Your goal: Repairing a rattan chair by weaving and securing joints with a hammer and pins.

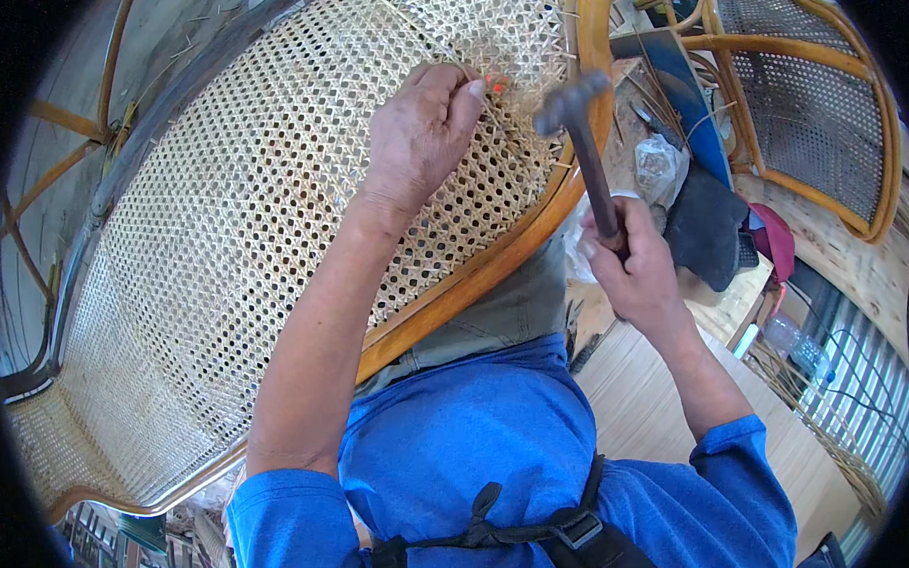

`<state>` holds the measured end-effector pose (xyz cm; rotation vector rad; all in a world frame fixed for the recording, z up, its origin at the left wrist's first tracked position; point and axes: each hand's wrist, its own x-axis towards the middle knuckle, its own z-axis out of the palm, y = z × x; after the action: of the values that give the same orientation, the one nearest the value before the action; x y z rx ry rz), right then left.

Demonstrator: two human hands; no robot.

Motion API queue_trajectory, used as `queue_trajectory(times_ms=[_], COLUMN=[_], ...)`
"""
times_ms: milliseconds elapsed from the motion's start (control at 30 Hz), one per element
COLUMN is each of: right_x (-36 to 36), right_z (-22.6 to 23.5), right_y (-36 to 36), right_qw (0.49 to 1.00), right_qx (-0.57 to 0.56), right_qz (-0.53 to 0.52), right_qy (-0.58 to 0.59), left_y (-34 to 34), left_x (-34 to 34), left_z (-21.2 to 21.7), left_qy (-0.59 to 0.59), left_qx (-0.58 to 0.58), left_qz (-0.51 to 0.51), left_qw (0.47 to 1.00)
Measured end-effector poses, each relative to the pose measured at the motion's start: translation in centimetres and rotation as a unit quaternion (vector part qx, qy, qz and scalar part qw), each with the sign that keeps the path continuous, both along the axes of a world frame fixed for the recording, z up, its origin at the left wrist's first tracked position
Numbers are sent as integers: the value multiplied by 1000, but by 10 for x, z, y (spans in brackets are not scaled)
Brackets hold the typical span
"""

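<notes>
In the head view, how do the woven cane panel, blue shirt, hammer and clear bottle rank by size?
Largest to smallest, as they look:
1. woven cane panel
2. blue shirt
3. hammer
4. clear bottle, which seems farther away, so its real size is unsure

Clear bottle (799, 346), crumpled plastic bag (661, 169), wood-framed chair (803, 111).

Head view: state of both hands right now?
Left hand: curled at the woven cane; whether it grips anything cannot be told.
Right hand: closed, holding the hammer.
</notes>
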<state>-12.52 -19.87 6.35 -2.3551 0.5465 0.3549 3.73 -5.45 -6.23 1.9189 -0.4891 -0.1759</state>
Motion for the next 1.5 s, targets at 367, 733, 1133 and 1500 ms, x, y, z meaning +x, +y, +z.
queue_trajectory(times_ms=[367, 733, 1133, 1500], right_x=[1, 3, 2, -65], right_z=[-1, -5, -6, -22], right_y=[2, 9, 12, -4], right_qw=[996, 994, 993, 997], right_qx=[-54, -83, -85, -17], right_qz=[72, 63, 75, -72], right_qy=[27, 8, -37, 4], left_y=[4, 1, 3, 22], left_x=[-3, -3, -3, -38], left_z=[-1, -8, -6, 5], left_qy=[-43, -80, -48, -72], left_qx=[3, 7, -6, -2], left_qz=[-20, -22, -32, 1], left_qw=[999, 997, 998, 997])
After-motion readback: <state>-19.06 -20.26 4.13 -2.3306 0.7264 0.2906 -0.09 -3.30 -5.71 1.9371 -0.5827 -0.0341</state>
